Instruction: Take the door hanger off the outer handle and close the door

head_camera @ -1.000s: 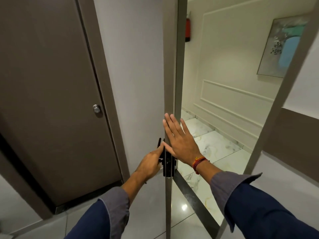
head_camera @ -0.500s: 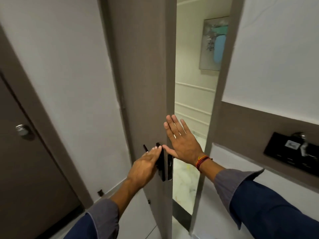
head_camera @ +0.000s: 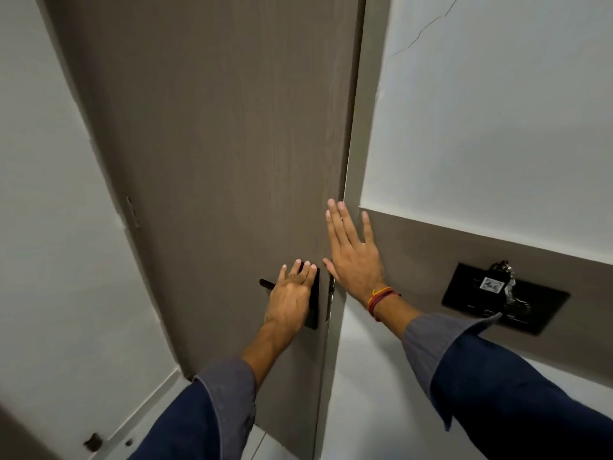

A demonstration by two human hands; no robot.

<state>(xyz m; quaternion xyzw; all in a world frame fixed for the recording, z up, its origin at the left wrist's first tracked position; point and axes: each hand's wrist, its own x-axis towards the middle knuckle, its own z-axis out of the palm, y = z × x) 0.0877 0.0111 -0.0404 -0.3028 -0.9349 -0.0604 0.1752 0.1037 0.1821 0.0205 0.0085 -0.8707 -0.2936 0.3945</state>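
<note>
The grey-brown door (head_camera: 232, 144) fills the middle of the view, its latch edge almost against the frame (head_camera: 360, 127) with only a thin dark slit left. My left hand (head_camera: 292, 297) lies flat, fingers extended, over the black inner handle (head_camera: 265, 284) and its black lock plate (head_camera: 315, 310). My right hand (head_camera: 351, 257) is open with fingers spread, held at the door's edge beside the frame, holding nothing. A red and yellow thread band circles that wrist. No door hanger is in view, and the outer handle is hidden behind the door.
A black key-card panel (head_camera: 504, 298) with a tagged key bunch (head_camera: 497, 283) sits on the brown wall band to the right. White wall stands on both sides. A door stopper (head_camera: 93, 441) is on the floor at the lower left.
The door has swung from wide open to almost shut, hiding the corridor and painting. My left hand has flattened over the handle and both hands have followed the door.
</note>
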